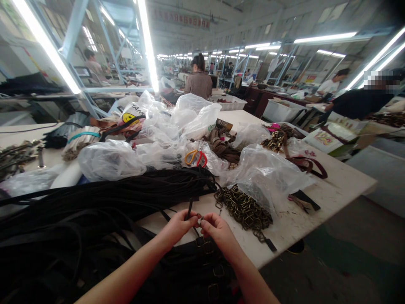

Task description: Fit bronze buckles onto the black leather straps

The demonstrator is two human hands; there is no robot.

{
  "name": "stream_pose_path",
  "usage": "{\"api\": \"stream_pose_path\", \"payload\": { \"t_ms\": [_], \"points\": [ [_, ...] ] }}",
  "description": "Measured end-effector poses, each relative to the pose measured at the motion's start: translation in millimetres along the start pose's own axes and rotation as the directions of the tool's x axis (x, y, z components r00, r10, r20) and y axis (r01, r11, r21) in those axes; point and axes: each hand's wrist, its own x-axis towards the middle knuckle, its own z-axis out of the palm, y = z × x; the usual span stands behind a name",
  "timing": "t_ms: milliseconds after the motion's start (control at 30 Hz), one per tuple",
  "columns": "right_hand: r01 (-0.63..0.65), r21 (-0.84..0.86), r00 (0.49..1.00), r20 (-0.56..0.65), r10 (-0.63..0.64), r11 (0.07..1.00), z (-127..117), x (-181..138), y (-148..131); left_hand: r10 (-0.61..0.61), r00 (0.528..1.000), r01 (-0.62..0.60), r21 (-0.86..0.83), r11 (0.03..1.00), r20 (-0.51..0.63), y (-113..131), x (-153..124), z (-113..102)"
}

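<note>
My left hand [181,226] is closed on a narrow black strap [190,206], whose end sticks up above the fingers. My right hand [217,230] pinches a small brass-coloured buckle [200,217] against the fingertips of the left, so the two hands meet above the near table edge. Fingers partly cover the buckle. Just right of the hands lies a heap of brass-coloured buckles [243,207], partly under a clear plastic bag [268,173]. Long black straps [110,196] spread across the left, and finished-looking straps with buckles [218,270] hang below my wrists.
Scissors with yellow and red handles [196,158] rest among plastic bags [110,159]. Pliers [299,203] lie near the right edge of the white table [341,181]. White bins [281,110] stand beyond, and a person in dark clothing [360,99] is at the right.
</note>
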Motion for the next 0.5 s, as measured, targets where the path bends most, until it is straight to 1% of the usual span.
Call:
{"api": "stream_pose_path", "payload": {
  "t_ms": [67, 133, 167, 233, 300, 333, 367, 400, 433, 467, 500],
  "points": [
    [0.076, -0.137, 0.996, -0.045, -0.083, 0.988, 1.9, -1.4, 1.0, 0.031, 0.999, -0.031, -0.011, 0.999, -0.008, -4.2, 2.0, 0.5],
    [0.181, -0.330, 0.970, -0.097, -0.224, 0.926, 3.7, -2.7, 1.5, 0.047, 0.998, -0.047, -0.014, 0.999, -0.038, -6.0, 2.9, 1.0],
    [0.226, -0.434, 0.947, -0.111, -0.300, 0.872, 4.5, -3.3, 2.0, 0.036, 0.997, -0.037, -0.016, 0.999, -0.061, -5.5, 2.7, 1.3],
    [0.292, -0.614, 0.893, -0.101, -0.439, 0.733, 6.2, -4.1, 4.0, -0.013, 0.995, 0.010, -0.032, 0.999, -0.095, -2.0, 1.2, 2.1],
    [0.327, -0.718, 0.851, -0.058, -0.522, 0.615, 8.4, -4.8, 7.5, -0.056, 0.995, 0.051, -0.061, 0.997, -0.078, 2.8, -1.1, 3.6],
    [0.335, -0.740, 0.840, -0.046, -0.541, 0.583, 9.6, -5.0, 9.2, -0.059, 0.996, 0.055, -0.070, 0.996, -0.061, 4.5, -2.2, 4.4],
    [0.341, -0.742, 0.833, -0.046, -0.551, 0.577, 10.8, -4.9, 10.3, -0.059, 0.997, 0.056, -0.074, 0.996, -0.047, 5.3, -2.9, 5.1],
    [0.348, -0.718, 0.836, -0.053, -0.546, 0.603, 11.7, -4.4, 10.3, -0.057, 0.998, 0.054, -0.069, 0.996, -0.040, 5.0, -3.1, 5.2],
    [0.364, -0.672, 0.840, -0.062, -0.540, 0.644, 12.4, -3.2, 8.8, -0.061, 0.997, 0.059, -0.058, 0.997, -0.048, 3.8, -2.3, 4.4],
    [0.385, -0.595, 0.848, -0.074, -0.525, 0.705, 12.5, -1.5, 5.7, -0.091, 0.995, 0.089, -0.048, 0.995, -0.046, 2.0, -0.4, 2.6],
    [0.405, -0.500, 0.873, -0.038, -0.487, 0.765, 12.3, 0.6, 0.8, -0.108, 0.994, 0.106, -0.038, 0.994, -0.033, 0.2, 2.2, -0.4]
  ]
}}
